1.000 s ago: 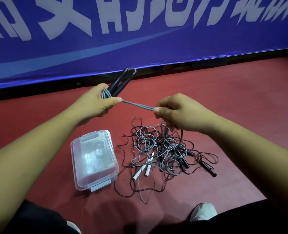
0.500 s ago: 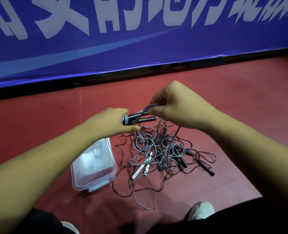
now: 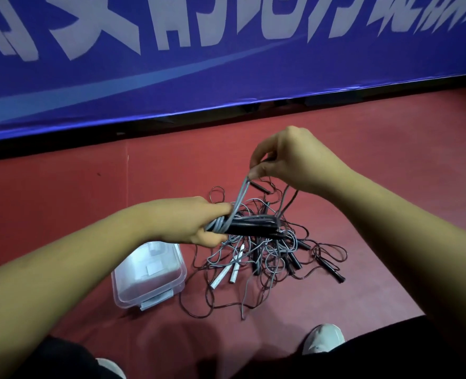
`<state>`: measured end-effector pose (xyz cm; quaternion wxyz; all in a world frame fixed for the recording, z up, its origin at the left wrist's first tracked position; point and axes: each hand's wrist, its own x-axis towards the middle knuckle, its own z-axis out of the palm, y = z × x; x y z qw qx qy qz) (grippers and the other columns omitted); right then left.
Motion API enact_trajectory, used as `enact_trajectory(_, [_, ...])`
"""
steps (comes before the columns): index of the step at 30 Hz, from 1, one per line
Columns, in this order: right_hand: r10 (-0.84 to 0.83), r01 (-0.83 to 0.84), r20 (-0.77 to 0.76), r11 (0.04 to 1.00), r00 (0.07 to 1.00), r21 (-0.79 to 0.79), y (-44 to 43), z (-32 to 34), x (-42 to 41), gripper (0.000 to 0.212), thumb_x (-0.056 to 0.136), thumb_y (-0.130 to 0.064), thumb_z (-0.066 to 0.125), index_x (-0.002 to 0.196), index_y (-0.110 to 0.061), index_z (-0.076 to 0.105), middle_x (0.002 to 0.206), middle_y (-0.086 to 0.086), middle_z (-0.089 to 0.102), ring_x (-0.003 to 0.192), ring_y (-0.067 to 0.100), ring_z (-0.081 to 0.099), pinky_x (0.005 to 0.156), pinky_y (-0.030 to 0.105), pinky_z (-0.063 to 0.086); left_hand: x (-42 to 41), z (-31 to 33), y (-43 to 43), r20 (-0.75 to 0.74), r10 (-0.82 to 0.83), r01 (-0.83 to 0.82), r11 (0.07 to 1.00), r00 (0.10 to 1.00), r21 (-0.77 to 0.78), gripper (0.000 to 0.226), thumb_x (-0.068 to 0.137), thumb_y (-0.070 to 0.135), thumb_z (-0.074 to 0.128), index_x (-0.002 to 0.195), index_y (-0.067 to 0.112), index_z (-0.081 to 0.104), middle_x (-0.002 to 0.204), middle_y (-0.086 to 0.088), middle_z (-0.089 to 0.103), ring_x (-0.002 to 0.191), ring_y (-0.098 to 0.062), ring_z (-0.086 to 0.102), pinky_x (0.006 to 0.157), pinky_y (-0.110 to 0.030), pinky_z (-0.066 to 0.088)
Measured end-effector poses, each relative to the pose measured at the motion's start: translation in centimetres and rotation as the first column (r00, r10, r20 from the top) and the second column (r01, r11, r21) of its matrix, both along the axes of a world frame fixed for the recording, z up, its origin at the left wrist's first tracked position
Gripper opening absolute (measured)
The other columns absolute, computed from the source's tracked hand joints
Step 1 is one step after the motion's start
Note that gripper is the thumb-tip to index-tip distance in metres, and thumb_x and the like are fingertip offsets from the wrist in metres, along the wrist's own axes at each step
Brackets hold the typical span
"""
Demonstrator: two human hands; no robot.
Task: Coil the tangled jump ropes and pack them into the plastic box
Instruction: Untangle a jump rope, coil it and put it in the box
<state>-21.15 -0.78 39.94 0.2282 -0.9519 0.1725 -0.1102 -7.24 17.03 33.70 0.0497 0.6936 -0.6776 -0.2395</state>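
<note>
Starting close in at six o'clock, a pale shoe (image 3: 323, 339) is planting itself on the red floor (image 3: 62, 201), and the toe of a second shoe (image 3: 108, 365) is peeking in at seven o'clock. Just beyond, the clear plastic box (image 3: 122, 296) is sitting on the floor at eight o'clock, its lid looking to be on, with a clasp at the near end. At three o'clock from the box, and just beside it, the tangled jump ropes (image 3: 267, 258) are sprawling in a loose heap of grey and dark cord. Two white handles (image 3: 226, 272) are lying side by side at the heap's near left, and a black handle (image 3: 333, 270) is trailing out at its four o'clock edge.

Above that heap, the left hand (image 3: 190, 222) is gripping a bundle of black handles (image 3: 253, 227), fingers curled tight round the end where grey cord is winding round them, the handles pointing toward three o'clock. Up at one o'clock from it, the right hand (image 3: 289, 160) is pinching a doubled grey strand (image 3: 241, 196) between thumb and fingertips, the strand running taut down to the bundle. More dark cord is hanging from under that hand into the heap.

Farthest off, at twelve o'clock, a blue banner (image 3: 226, 64) with big white lettering is stretching across the back.
</note>
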Motion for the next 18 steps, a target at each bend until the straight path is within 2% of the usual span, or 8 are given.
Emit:
enact_trajectory(4, [0.040,-0.023,-0.066,0.969,0.997,0.247,-1.6,-1.1,-0.5,0.009,0.076,-0.025,0.084,0.079,-0.021,0.077,0.051,-0.015,0.063,0.046,-0.003,0.052,0.049,0.010,0.037,-0.9,1.0,0.2,-0.150,-0.003,-0.017,0.991,0.989,-0.129,0.034,0.087,0.050,0.059,0.100,0.020,0.050,0.062,-0.014,0.048,0.052,-0.021,0.039,0.051,-0.034,0.034])
enact_trajectory(6, [0.068,-0.032,-0.091,0.937,0.994,0.349,-2.0,-1.7,-1.0,0.005,0.081,-0.018,0.080,0.078,-0.020,0.077,0.062,-0.005,0.070,0.055,0.005,0.056,0.054,0.017,0.044,-1.0,1.7,0.3,-0.260,0.030,-0.086,0.974,0.965,-0.208,0.036,0.082,0.055,0.058,0.102,0.026,0.051,0.070,-0.008,0.056,0.056,-0.017,0.048,0.056,-0.035,0.040])
enact_trajectory(8, [0.114,-0.057,-0.092,0.878,0.989,0.476,-2.1,-2.2,-1.4,0.002,0.085,-0.010,0.074,0.084,-0.009,0.075,0.074,0.014,0.071,0.064,0.019,0.060,0.062,0.029,0.049,-0.9,2.1,0.4,-0.428,0.086,-0.220,0.936,0.900,-0.275,0.036,0.081,0.045,0.065,0.111,0.033,0.048,0.079,-0.002,0.057,0.059,-0.006,0.049,0.054,-0.026,0.042])
enact_trajectory(10, [0.135,-0.064,-0.066,0.774,0.989,0.630,-1.9,-2.8,-1.4,0.017,0.083,-0.021,0.072,0.087,-0.005,0.072,0.074,0.013,0.066,0.067,0.020,0.060,0.068,0.033,0.053,-0.6,2.4,0.5,-0.645,0.098,-0.343,0.901,0.758,-0.266,0.050,0.084,0.030,0.067,0.126,0.041,0.042,0.076,-0.001,0.053,0.055,-0.007,0.048,0.050,-0.020,0.041])
enact_trajectory(12, [0.176,-0.080,-0.061,0.691,0.982,0.718,-1.6,-3.2,-1.3,0.026,0.082,-0.032,0.067,0.086,-0.007,0.071,0.071,0.008,0.060,0.065,0.015,0.058,0.069,0.029,0.053,-0.2,2.4,0.3,-0.811,0.075,-0.424,0.878,0.581,-0.222,0.054,0.088,0.017,0.060,0.132,0.044,0.042,0.066,-0.004,0.048,0.050,-0.013,0.041,0.044,-0.021,0.036])
enact_trajectory(14, [0.228,-0.125,-0.043,0.670,0.973,0.732,-1.0,-3.3,-1.0,0.026,0.086,-0.034,0.064,0.086,-0.009,0.070,0.070,0.007,0.054,0.064,0.015,0.055,0.067,0.027,0.051,0.3,2.5,-0.1,-0.891,0.106,-0.512,0.845,0.441,-0.153,0.045,0.088,0.017,0.059,0.125,0.042,0.051,0.070,-0.014,0.041,0.052,-0.014,0.033,0.044,-0.020,0.027])
enact_trajectory(16, [0.214,-0.127,-0.026,0.666,0.976,0.735,-0.7,-3.1,-1.0,0.027,0.085,-0.032,0.066,0.088,-0.005,0.068,0.068,0.006,0.050,0.061,0.015,0.052,0.063,0.026,0.049,0.7,2.7,-0.4,-0.932,0.156,-0.598,0.798,0.328,-0.077,0.035,0.092,0.016,0.057,0.118,0.039,0.055,0.069,-0.011,0.038,0.052,-0.011,0.029,0.046,-0.019,0.020])
enact_trajectory(18, [0.204,-0.119,-0.028,0.675,0.979,0.728,-0.7,-3.1,-1.1,0.038,0.086,-0.029,0.068,0.093,0.008,0.063,0.065,0.005,0.050,0.058,0.017,0.049,0.058,0.025,0.045,1.1,2.9,-0.4,-0.952,0.189,-0.668,0.744,0.241,-0.022,0.028,0.100,0.013,0.048,0.116,0.035,0.053,0.060,-0.002,0.037,0.047,-0.009,0.026,0.045,-0.018,0.016])
